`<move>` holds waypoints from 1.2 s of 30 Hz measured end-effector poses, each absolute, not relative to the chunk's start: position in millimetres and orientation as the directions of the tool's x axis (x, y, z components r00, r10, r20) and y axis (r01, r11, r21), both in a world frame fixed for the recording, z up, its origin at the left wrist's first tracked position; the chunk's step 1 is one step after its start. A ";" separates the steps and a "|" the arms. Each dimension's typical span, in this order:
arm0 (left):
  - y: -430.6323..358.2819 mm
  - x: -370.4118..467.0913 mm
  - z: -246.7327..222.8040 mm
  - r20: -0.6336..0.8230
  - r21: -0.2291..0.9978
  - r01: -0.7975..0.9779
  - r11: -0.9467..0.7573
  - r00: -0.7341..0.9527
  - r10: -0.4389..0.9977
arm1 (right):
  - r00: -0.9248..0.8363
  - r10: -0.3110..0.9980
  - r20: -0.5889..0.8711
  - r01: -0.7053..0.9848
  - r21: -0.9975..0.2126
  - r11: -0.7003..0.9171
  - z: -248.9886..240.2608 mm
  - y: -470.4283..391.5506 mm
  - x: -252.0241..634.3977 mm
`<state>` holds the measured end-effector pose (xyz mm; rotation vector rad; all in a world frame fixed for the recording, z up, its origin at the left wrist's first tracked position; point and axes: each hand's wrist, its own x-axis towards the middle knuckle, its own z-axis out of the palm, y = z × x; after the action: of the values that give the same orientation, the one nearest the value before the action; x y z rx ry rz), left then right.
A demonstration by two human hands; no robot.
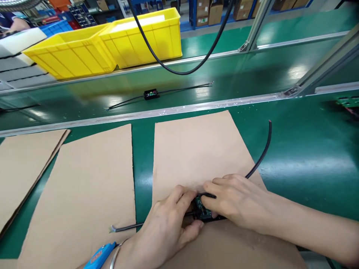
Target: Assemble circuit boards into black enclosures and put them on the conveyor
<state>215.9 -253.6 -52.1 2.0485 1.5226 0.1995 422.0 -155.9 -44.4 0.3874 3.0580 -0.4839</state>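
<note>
Head view: black case (197,214), green circuit board (206,214) inside, black cable (127,227) leftward.

The left hand (168,220) and right hand (232,203) cover much of the black housing (207,219), hiding part of its circuit board (204,213); the right fingertips are mostly out of sight. The left cable (127,227) disappears behind the left hand, its strands too fine to count. The bottom edge crops the blue wristband (100,257), its red label illegible. The right edge cuts another green board (347,101).
</note>
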 end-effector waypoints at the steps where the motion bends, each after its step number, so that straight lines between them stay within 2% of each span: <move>1: -253.3 216.4 -51.2 -0.215 0.510 0.839 -0.187 0.335 0.917 | -0.968 0.246 -0.057 0.251 -0.307 0.918 -46.3 -156.5 421.7; 7: -256.5 213.4 -49.8 -0.227 0.463 0.856 -0.230 0.365 0.903 | -0.930 0.368 0.020 0.351 -0.257 0.900 -48.9 -167.4 418.9; 10: -262.7 209.4 -52.1 -0.164 0.374 0.869 -0.323 0.405 0.900 | -0.922 0.386 0.030 0.366 -0.259 0.894 -48.6 -170.1 417.1; 14: -269.6 214.0 -49.0 -0.067 0.195 0.857 -0.477 0.497 0.865 | -0.912 0.408 0.035 0.380 -0.302 0.874 -52.4 -169.9 417.0; 22: -272.3 235.1 -52.0 0.040 -0.014 0.891 -0.454 0.454 0.890 | -0.900 0.431 0.070 0.376 -0.378 0.846 -56.1 -168.9 421.9; 25: -271.2 236.7 -50.1 0.002 -0.127 0.862 -0.491 0.495 0.869 | -0.892 0.440 0.099 0.375 -0.379 0.846 -59.9 -168.9 423.0; 29: -268.5 236.9 -42.9 -0.027 -0.207 0.838 -0.505 0.511 0.859 | -0.885 0.444 0.144 0.377 -0.340 0.862 -62.6 -169.4 422.1; 31: -268.2 237.6 -41.9 -0.026 -0.300 0.814 -0.497 0.514 0.857 | -0.882 0.447 0.150 0.378 -0.340 0.861 -62.6 -169.6 421.4; 36: -269.5 246.8 -47.5 -0.166 -0.525 0.672 -0.522 0.521 0.837 | -0.879 0.450 0.155 0.364 -0.391 0.845 -63.4 -169.4 421.3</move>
<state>246.8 -269.5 -47.5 3.0740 1.6122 -0.7397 421.3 -169.4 -63.4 0.7288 3.2496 -0.6065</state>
